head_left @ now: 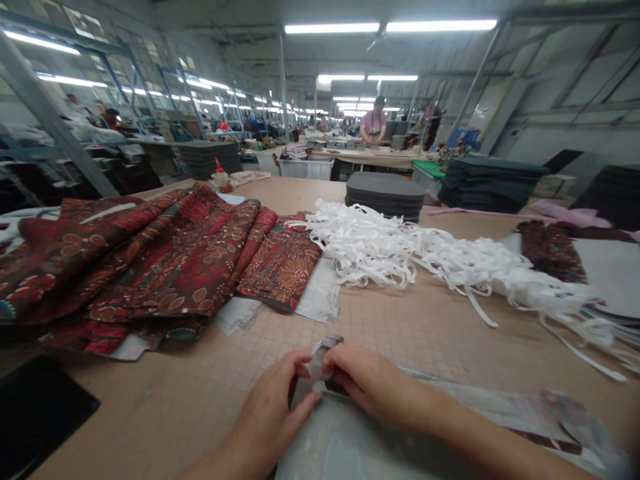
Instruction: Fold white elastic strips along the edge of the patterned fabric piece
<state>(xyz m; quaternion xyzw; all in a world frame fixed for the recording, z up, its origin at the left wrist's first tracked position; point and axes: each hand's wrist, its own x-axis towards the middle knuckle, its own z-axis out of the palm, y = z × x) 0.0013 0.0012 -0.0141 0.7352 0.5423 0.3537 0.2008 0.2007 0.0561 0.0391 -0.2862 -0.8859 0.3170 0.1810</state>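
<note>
Near centre, the right hand [363, 377] pinches the far edge of the grey cloth [345, 440], fingers curled close — the left hand [277, 397] alongside, thumb and forefinger parted, grip unclear, apparently steadying it. White strips [363, 243] lie farther off — likely heaped for easy reach.
</note>
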